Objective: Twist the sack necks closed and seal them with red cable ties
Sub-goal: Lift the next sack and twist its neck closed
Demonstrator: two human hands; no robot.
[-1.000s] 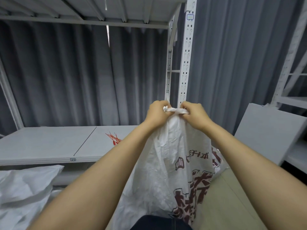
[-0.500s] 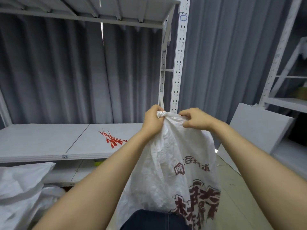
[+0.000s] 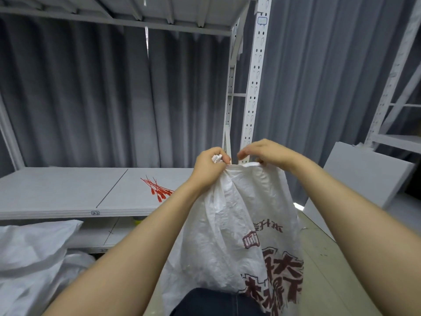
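Head view of sack closing. A white woven sack (image 3: 239, 224) with dark red printed characters on its lower right face stands upright at the centre of the frame, its base partly hidden at 6 o'clock by a dark trouser leg (image 3: 216, 302). The left hand (image 3: 209, 166) has its grip closed round the gathered left part of the sack mouth, with a small tuft of white fabric showing above the fist. The right hand (image 3: 266, 153), just beside it at 3 o'clock, reaches over the sack's folded hem with curled fingers and holds it from above, so that the hem runs level between the 2 hands. The neck is bunched on the left side only, and no tie is on it. The red cable ties (image 3: 157, 190) lie in a loose fan on a pale grey shelf (image 3: 57, 192) at 8 o'clock from the left hand, apart from both hands and from the sack. A second white sack (image 3: 34, 258) lies slumped on its side at 8 o'clock in the frame, below the shelf edge. A white perforated rack upright (image 3: 255, 87) rises at 12 o'clock behind the hands, against a grey pleated curtain (image 3: 91, 99). A pale board (image 3: 364, 179) leans at 3 o'clock beside another rack.
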